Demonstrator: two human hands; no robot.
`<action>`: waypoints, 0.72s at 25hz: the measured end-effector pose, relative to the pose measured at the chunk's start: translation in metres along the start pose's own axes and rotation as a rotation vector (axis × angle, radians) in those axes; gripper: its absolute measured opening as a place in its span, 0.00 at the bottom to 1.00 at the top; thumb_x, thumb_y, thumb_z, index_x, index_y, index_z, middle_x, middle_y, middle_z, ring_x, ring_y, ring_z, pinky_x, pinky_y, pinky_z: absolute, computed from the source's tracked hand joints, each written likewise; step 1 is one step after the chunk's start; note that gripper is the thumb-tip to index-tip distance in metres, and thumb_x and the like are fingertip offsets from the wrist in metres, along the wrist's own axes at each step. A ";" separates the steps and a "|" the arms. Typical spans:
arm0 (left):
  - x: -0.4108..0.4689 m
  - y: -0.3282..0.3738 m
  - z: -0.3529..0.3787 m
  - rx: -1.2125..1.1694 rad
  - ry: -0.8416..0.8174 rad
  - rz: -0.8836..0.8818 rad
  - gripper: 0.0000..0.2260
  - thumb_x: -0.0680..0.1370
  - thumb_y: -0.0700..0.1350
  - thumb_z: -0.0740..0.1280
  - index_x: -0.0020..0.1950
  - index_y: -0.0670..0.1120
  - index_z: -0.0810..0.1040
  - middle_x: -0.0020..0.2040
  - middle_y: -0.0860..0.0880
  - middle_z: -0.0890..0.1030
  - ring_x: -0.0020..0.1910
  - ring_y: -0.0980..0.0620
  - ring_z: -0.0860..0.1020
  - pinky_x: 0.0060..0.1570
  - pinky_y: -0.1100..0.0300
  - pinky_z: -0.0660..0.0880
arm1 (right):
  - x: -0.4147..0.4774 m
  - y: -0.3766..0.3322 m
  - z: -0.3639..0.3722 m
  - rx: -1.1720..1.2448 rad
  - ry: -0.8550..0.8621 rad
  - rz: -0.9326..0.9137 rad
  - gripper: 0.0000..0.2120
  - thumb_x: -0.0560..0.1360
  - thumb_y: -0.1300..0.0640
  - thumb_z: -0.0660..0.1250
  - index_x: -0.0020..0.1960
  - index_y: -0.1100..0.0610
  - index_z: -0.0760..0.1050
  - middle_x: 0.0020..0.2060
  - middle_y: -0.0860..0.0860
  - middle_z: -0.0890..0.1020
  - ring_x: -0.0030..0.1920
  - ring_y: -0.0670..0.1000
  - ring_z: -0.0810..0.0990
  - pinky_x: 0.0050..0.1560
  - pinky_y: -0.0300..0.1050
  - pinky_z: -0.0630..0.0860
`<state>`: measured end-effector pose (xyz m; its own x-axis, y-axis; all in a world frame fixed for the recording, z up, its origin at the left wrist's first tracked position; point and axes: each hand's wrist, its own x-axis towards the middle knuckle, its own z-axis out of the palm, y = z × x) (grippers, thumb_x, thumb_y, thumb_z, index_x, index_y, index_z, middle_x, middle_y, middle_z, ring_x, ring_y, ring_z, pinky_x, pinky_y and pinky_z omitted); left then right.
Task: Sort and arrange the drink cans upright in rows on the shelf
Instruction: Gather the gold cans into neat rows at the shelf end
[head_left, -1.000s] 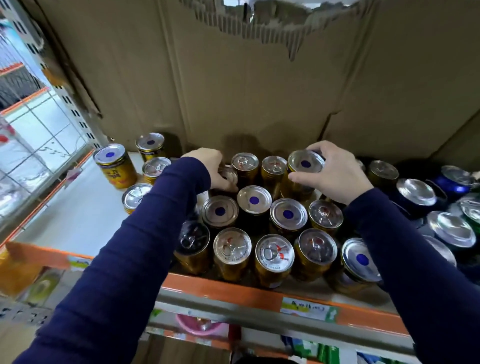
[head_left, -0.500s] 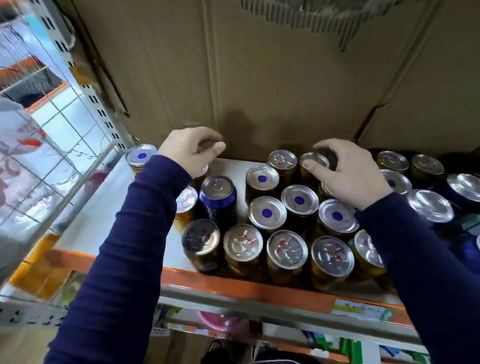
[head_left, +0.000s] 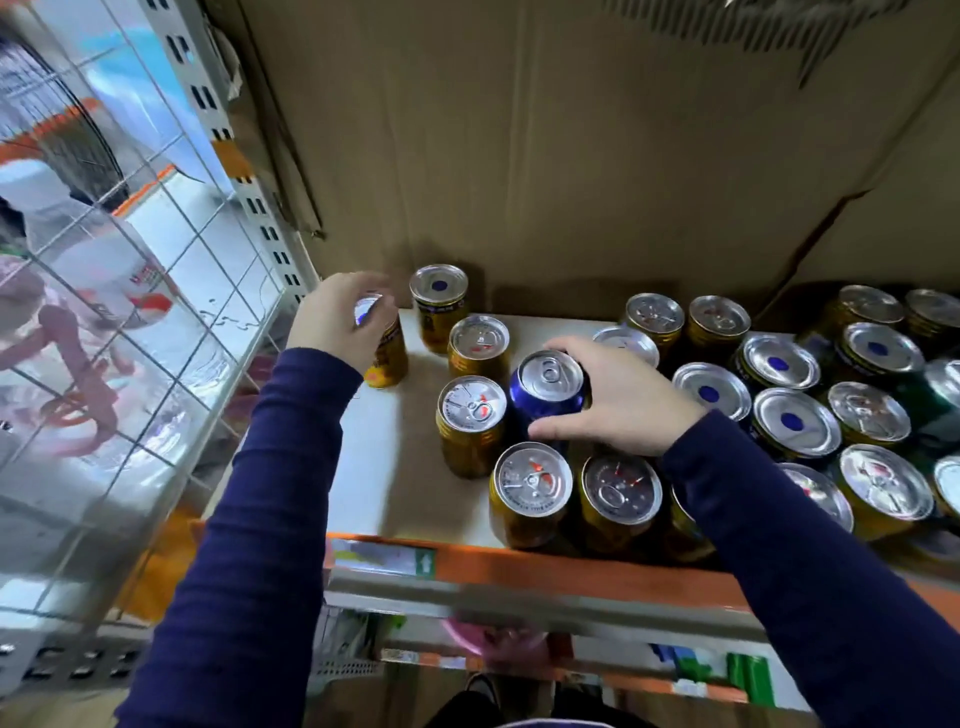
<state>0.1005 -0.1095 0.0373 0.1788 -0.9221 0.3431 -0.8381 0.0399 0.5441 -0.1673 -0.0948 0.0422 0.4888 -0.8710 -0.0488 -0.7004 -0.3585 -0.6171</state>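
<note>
Nearest, along the orange shelf edge (head_left: 519, 566): a front row of gold cans (head_left: 530, 493), upright, touching side by side, running on under the right sleeve. Just behind, to the left, one more gold can (head_left: 470, 423), upright, right beside the blue can (head_left: 545, 389).

Around that blue can, the right hand (head_left: 623, 400): gripping from the can's right side, thumb low across the front, fingers curled round the back, top left bare. Blue can upright on the shelf, hemmed in by gold ones, the odd one out there.

Further back and left, the left hand (head_left: 337, 322): clamped from above on a yellow-gold can (head_left: 387, 358), fingers curled round its rim. Hard to tell whether set down or just lifted. Close by, a pair of loose cans (head_left: 439, 306), upright, spaced unevenly, out of line.

Off to the right, a dense crowd of cans (head_left: 789, 415), silver tops packed close, with a green can (head_left: 935, 400) at the far edge. Behind everything, a cardboard wall (head_left: 519, 156); at the left, a wire grid (head_left: 130, 260).

Judging from this: sorting in hand, drawing the blue can out of the gold block while gathering a stray gold one at the left. Next, likely: lift the blue can straight up, clear of the neighbours' rims, then set the stray down flat in line. Worth minding: touching cans, easily knocked over by a sideways pull.
</note>
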 end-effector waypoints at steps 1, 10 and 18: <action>-0.002 -0.004 0.001 0.024 0.002 0.010 0.12 0.77 0.41 0.64 0.60 0.42 0.78 0.57 0.43 0.79 0.58 0.45 0.75 0.56 0.62 0.66 | -0.001 0.000 0.003 0.011 0.033 0.020 0.32 0.62 0.46 0.78 0.62 0.48 0.69 0.53 0.42 0.77 0.55 0.43 0.75 0.53 0.36 0.70; 0.000 -0.017 0.009 -0.035 0.097 0.020 0.12 0.77 0.41 0.64 0.60 0.41 0.78 0.56 0.43 0.79 0.56 0.48 0.75 0.51 0.72 0.61 | -0.012 -0.006 -0.006 0.343 0.359 -0.004 0.25 0.60 0.49 0.77 0.55 0.50 0.74 0.47 0.43 0.81 0.49 0.42 0.80 0.47 0.37 0.77; 0.003 0.056 0.036 -0.187 -0.048 0.259 0.14 0.78 0.46 0.64 0.62 0.44 0.76 0.56 0.46 0.79 0.53 0.53 0.76 0.51 0.68 0.67 | -0.053 -0.015 -0.046 0.411 0.592 -0.019 0.26 0.61 0.45 0.74 0.56 0.52 0.75 0.48 0.42 0.82 0.49 0.42 0.80 0.47 0.36 0.76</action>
<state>0.0354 -0.1240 0.0416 -0.0564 -0.8889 0.4546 -0.7428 0.3416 0.5758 -0.2063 -0.0589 0.0901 0.0538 -0.9436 0.3268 -0.3855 -0.3215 -0.8649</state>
